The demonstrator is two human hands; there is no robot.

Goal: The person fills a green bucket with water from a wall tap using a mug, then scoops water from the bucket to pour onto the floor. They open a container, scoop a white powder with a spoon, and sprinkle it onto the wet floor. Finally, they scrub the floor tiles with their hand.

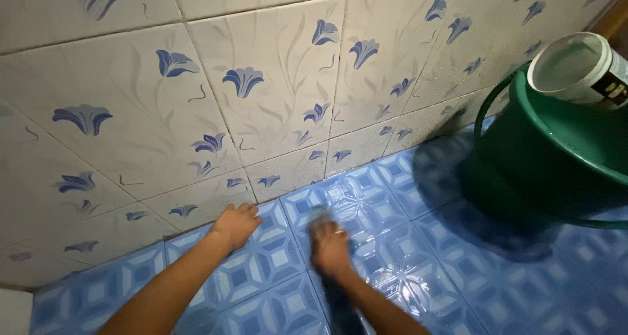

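Observation:
My left hand (235,224) rests flat on the blue patterned floor tiles (405,276), fingers together, close to the foot of the wall. My right hand (330,246) is blurred and closed around a small light blue scrubbing thing (318,215), pressed on the wet, shiny floor just right of the left hand. What kind of scrubber it is cannot be made out; most of it is hidden under the fingers.
A wall of white tiles with blue flowers (261,80) rises behind the hands. A green bucket (556,158) with a wire handle stands at the right, a white plastic tub (579,67) sitting in it. A white object's corner (13,312) shows at bottom left.

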